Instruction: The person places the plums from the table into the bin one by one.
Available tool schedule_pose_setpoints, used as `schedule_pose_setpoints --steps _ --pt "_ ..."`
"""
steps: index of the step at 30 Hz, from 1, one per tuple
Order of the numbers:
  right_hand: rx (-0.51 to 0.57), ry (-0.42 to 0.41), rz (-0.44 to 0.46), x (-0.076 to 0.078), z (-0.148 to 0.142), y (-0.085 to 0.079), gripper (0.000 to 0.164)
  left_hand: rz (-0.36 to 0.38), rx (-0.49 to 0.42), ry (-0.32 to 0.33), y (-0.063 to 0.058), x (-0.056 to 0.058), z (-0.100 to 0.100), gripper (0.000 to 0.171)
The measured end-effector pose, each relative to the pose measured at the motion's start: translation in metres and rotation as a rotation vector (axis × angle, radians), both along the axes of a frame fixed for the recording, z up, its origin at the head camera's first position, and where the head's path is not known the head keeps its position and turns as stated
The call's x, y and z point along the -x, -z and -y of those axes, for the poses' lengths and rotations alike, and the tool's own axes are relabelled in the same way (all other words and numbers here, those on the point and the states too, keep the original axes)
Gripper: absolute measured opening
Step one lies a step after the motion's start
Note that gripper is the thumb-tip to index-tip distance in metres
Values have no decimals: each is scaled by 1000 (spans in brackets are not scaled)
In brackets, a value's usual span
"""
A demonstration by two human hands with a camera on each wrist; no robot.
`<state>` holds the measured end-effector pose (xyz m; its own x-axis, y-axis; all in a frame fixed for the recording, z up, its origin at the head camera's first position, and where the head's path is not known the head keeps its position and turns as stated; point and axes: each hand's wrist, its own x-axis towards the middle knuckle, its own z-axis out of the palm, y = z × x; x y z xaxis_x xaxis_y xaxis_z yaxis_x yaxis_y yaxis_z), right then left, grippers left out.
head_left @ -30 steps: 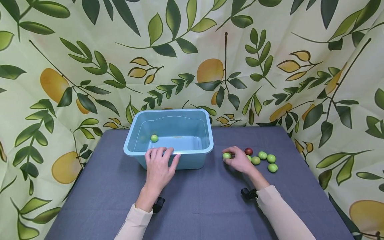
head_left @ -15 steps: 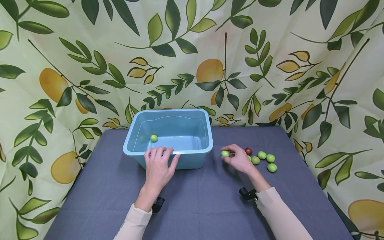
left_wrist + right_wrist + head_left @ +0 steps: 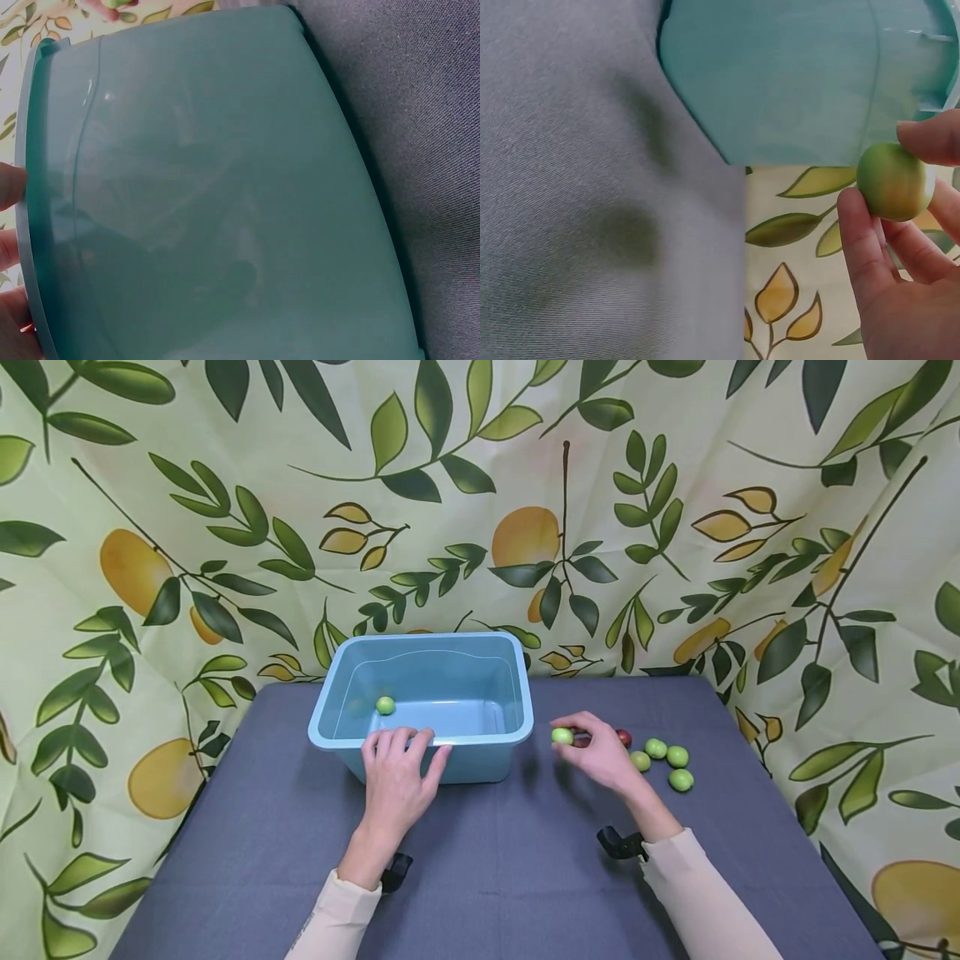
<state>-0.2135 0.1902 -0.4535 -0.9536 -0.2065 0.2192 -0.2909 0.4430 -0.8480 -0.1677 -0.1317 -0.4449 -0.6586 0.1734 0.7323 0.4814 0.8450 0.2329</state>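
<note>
Fruit (image 3: 891, 184) up in a snug pinch, just beside the tub (image 3: 472, 766)!
Left hand (image 3: 397, 777) curls over the near rim (image 3: 480, 740), probably to steady it, though its hold inside is poorly seen; right hand (image 3: 600, 756) pinches lightly, a fair fit for something small and round; loose fruits (image 3: 681, 780) sit to its right, and a lone green fruit (image 3: 386, 705) lies inside the tub.
</note>
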Motion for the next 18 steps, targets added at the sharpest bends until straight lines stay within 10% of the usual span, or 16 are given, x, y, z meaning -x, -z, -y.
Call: schedule_pose_setpoints --steps 18 --pt "92 13 31 -4 9 -31 37 11 -3 -1 -1 -1 -1 31"
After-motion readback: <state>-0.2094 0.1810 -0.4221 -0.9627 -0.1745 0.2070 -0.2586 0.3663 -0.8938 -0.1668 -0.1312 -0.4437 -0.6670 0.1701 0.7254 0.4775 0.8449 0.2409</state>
